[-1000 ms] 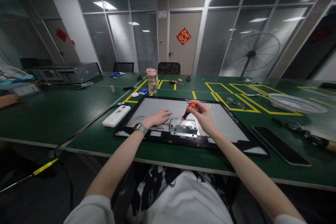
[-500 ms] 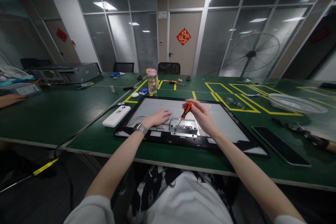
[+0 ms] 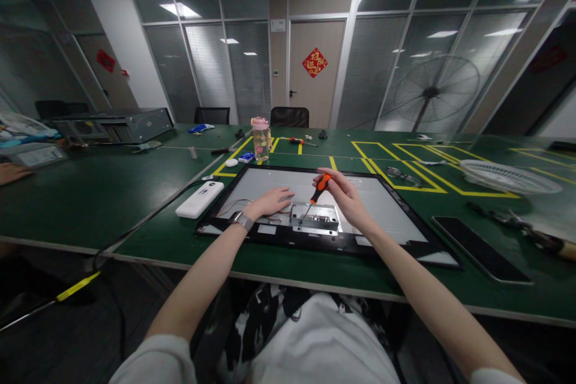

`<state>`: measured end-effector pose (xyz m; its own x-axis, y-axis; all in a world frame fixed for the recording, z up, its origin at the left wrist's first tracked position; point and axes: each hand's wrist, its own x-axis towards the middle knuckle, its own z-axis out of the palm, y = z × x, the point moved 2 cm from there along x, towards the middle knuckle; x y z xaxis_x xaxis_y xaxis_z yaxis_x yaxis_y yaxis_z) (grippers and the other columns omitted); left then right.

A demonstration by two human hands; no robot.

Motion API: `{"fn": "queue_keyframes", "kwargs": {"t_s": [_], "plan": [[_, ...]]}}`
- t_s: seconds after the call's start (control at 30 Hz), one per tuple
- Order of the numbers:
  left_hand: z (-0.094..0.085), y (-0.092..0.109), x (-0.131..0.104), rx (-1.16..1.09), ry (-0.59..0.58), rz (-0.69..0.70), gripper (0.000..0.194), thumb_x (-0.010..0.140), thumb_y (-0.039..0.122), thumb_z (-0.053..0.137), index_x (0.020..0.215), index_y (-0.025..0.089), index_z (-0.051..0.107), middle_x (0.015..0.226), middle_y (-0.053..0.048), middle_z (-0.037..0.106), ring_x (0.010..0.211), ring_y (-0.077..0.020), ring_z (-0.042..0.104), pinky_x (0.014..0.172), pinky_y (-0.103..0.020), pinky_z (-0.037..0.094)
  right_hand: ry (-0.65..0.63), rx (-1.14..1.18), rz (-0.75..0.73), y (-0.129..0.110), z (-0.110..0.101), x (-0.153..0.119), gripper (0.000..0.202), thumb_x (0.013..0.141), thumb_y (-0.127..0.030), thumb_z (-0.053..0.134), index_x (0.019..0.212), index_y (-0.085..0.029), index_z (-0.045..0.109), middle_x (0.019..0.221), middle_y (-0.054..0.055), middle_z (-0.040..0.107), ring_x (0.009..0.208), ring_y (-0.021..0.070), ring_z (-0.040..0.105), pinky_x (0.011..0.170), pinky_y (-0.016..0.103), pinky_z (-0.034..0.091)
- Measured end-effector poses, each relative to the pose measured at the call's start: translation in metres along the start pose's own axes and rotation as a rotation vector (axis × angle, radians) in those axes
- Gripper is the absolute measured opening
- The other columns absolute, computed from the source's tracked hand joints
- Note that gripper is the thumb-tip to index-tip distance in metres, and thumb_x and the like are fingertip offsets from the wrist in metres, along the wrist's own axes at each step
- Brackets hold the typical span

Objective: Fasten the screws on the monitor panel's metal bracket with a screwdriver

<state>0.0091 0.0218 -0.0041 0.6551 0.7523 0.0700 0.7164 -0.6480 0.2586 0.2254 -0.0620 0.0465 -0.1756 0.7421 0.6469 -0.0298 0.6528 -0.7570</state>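
A flat panel [image 3: 387, 207] with a black frame lies on the green table. On its near middle part sits a metal bracket [image 3: 330, 216]. My right hand [image 3: 344, 192] grips an orange and black screwdriver [image 3: 320, 188], whose shaft slants down to the left, its tip at the bracket. My left hand [image 3: 272, 201] lies on the panel, left of the bracket, with its fingers stretched out and nothing held. Thin wires [image 3: 234, 206] run beside the left wrist.
A white power bank [image 3: 200, 199] lies left of the panel, a black phone [image 3: 481, 249] right of it. Behind stand a pink-lidded bottle [image 3: 261, 139] and a second screwdriver [image 3: 302, 142]. A computer case [image 3: 117, 126] and another person's hand [image 3: 13, 173] are at the left.
The screwdriver tip has shifted very slightly upward at the bracket. My left hand has stayed in place. The other person's hand has moved a little to the left.
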Motion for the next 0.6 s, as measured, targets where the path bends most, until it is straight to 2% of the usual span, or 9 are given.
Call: {"fn": "queue_keyframes", "kwargs": {"t_s": [0.1, 0.27, 0.4, 0.5, 0.6], "plan": [[-0.0013, -0.0003, -0.0001, -0.022, 0.057, 0.018, 0.045, 0.096, 0.040, 0.037, 0.134, 0.020, 0.050, 0.145, -0.007, 0.043, 0.133, -0.0224, 0.039, 0.110, -0.032, 0.027, -0.014, 0.068, 0.014, 0.0013, 0.0008, -0.0004, 0.029, 0.091, -0.041, 0.052, 0.115, -0.028, 0.060, 0.103, 0.004, 0.067, 0.098, 0.0203, 0.064, 0.094, 0.043, 0.048], [-0.0057, 0.0026, -0.0012, -0.031, 0.144, 0.044, 0.041, 0.096, 0.036, 0.035, 0.126, 0.019, 0.057, 0.132, -0.005, 0.057, 0.122, -0.0204, 0.051, 0.106, -0.029, 0.034, 0.014, 0.127, 0.069, 0.0023, 0.0013, -0.0020, 0.020, 0.084, -0.037, 0.065, 0.101, -0.027, 0.067, 0.096, 0.003, 0.069, 0.093, 0.0192, 0.064, 0.091, 0.040, 0.049], [-0.0080, 0.0047, -0.0028, 0.056, 0.144, -0.034, 0.040, 0.095, 0.033, 0.040, 0.128, 0.018, 0.057, 0.138, -0.009, 0.050, 0.129, -0.0239, 0.043, 0.109, -0.034, 0.031, 0.035, 0.227, 0.130, 0.0003, 0.0023, -0.0016, 0.023, 0.081, -0.038, 0.068, 0.101, -0.027, 0.069, 0.089, 0.002, 0.069, 0.087, 0.0182, 0.064, 0.090, 0.040, 0.048], [-0.0064, 0.0041, -0.0029, 0.098, 0.070, -0.080, 0.043, 0.095, 0.032, 0.041, 0.134, 0.016, 0.050, 0.143, -0.013, 0.043, 0.132, -0.0262, 0.040, 0.109, -0.036, 0.029, 0.018, 0.330, 0.161, -0.0032, 0.0046, -0.0005, 0.028, 0.082, -0.038, 0.067, 0.108, -0.028, 0.067, 0.094, 0.003, 0.069, 0.095, 0.0186, 0.063, 0.095, 0.041, 0.045], [-0.0048, 0.0021, -0.0021, 0.111, 0.034, -0.080, 0.045, 0.096, 0.032, 0.039, 0.138, 0.017, 0.046, 0.145, -0.014, 0.040, 0.133, -0.0264, 0.038, 0.110, -0.036, 0.028, 0.008, 0.410, 0.177, -0.0052, 0.0060, 0.0002, 0.025, 0.082, -0.038, 0.067, 0.105, -0.028, 0.067, 0.099, 0.003, 0.069, 0.099, 0.0188, 0.062, 0.098, 0.042, 0.043]]}}
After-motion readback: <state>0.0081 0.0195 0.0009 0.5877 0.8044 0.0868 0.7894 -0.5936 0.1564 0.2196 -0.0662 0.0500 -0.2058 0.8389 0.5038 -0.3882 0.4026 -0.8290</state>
